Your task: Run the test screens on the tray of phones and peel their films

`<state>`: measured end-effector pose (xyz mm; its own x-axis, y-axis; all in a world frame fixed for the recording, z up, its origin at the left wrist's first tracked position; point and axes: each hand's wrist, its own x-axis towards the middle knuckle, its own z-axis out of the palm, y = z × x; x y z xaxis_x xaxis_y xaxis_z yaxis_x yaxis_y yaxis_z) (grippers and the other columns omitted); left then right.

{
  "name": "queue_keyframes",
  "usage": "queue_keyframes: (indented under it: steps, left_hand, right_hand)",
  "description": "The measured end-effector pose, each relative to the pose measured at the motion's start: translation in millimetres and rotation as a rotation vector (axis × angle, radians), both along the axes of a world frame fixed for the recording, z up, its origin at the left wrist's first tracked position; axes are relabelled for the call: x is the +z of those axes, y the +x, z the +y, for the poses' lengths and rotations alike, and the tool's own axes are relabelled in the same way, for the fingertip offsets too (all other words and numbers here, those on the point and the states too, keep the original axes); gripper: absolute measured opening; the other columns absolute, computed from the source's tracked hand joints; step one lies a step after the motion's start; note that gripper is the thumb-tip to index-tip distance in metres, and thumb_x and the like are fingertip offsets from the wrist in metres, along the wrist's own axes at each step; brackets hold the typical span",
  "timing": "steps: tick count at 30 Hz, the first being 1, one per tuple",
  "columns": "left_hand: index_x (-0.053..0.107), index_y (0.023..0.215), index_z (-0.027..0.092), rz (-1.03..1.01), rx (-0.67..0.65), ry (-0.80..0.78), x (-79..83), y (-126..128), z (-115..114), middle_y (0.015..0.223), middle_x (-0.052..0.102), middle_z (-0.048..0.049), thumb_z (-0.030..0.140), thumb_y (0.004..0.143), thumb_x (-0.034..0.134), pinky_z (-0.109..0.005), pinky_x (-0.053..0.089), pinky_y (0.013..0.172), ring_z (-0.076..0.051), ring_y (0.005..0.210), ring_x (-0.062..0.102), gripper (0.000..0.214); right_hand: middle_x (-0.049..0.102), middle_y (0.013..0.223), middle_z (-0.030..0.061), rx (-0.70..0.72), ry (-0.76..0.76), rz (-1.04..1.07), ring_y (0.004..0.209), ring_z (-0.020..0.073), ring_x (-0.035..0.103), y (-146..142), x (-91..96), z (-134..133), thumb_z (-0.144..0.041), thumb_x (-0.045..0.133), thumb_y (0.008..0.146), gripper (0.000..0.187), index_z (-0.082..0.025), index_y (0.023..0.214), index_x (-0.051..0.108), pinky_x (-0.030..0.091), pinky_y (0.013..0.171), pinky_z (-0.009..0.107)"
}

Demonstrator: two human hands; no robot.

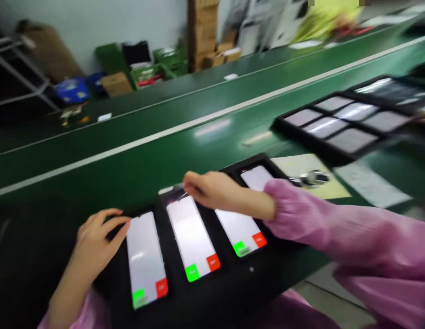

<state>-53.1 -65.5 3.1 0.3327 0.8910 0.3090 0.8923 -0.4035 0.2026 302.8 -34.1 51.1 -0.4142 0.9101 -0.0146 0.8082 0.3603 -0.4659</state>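
Three phones with lit white screens, each with a green and a red square, lie in a black tray [233, 278]. My left hand [99, 237] rests at the upper left edge of the left phone [147, 256], fingers apart, fingertips touching its edge. Over the top end of the middle phone [190, 228], my right hand [208, 187] has its fingers pinched together. A greyish, see-through strip [178, 192] shows beside these fingertips, too blurred to name. My right forearm partly covers the right phone [238, 226].
A green conveyor [147, 160] with a white line runs behind the tray. To the right are a yellowish sheet [327, 183] with round shiny things, a white paper [373, 183] and another black tray [349, 153] of phones. Boxes and crates stand beyond.
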Motion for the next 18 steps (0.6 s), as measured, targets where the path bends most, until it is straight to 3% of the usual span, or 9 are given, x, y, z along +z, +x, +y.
queue_keyframes:
  steps: [4, 9, 15, 18]
  left_hand:
    - [0.08, 0.092, 0.028, -0.011, 0.049, -0.089, 15.0, 6, -8, 0.111, 0.075, -0.0058, 0.043, 0.099, 0.057, -0.051, 0.049, 0.103, -0.028, 0.109, 0.066, 0.028]
    - [0.079, 0.092, 0.027, -0.07, 0.001, -0.104, 30.6, 16, -12, 0.108, 0.075, -0.0041, 0.041, 0.1, 0.06, -0.048, 0.051, 0.1, -0.025, 0.106, 0.067, 0.025]
    - [0.077, 0.1, 0.03, -0.126, -0.035, -0.231, 54.8, 17, -33, 0.109, 0.078, 0.0035, 0.037, 0.101, 0.064, -0.038, 0.057, 0.099, -0.02, 0.101, 0.072, 0.015]
    - [0.077, 0.102, 0.032, -0.168, -0.039, -0.326, 72.8, 19, -45, 0.104, 0.079, 0.0066, 0.041, 0.102, 0.063, -0.03, 0.061, 0.089, -0.017, 0.094, 0.074, 0.017]
  right_hand:
    - [0.076, 0.094, 0.0013, -0.012, 0.072, 0.164, 0.071, 0.0148, 0.065, 9, -0.4, 6, -0.026, 0.053, 0.097, 0.013, -0.022, 0.105, 0.062, 0.036, 0.065, 0.028]
    - [0.076, 0.09, -0.0005, -0.042, 0.163, 0.327, 0.061, 0.0118, 0.058, 13, 3.1, 2, -0.027, 0.059, 0.092, 0.005, -0.023, 0.09, 0.061, 0.041, 0.065, 0.029]
    - [0.075, 0.09, -0.0021, -0.065, 0.145, 0.378, 0.051, 0.0083, 0.055, 11, 7.8, -5, -0.023, 0.062, 0.093, 0.006, -0.022, 0.087, 0.063, 0.047, 0.063, 0.03]
    - [0.074, 0.089, -0.0032, -0.072, 0.147, 0.357, 0.049, 0.0064, 0.054, 12, 10.9, -13, -0.021, 0.064, 0.094, 0.005, -0.021, 0.09, 0.065, 0.047, 0.062, 0.029]
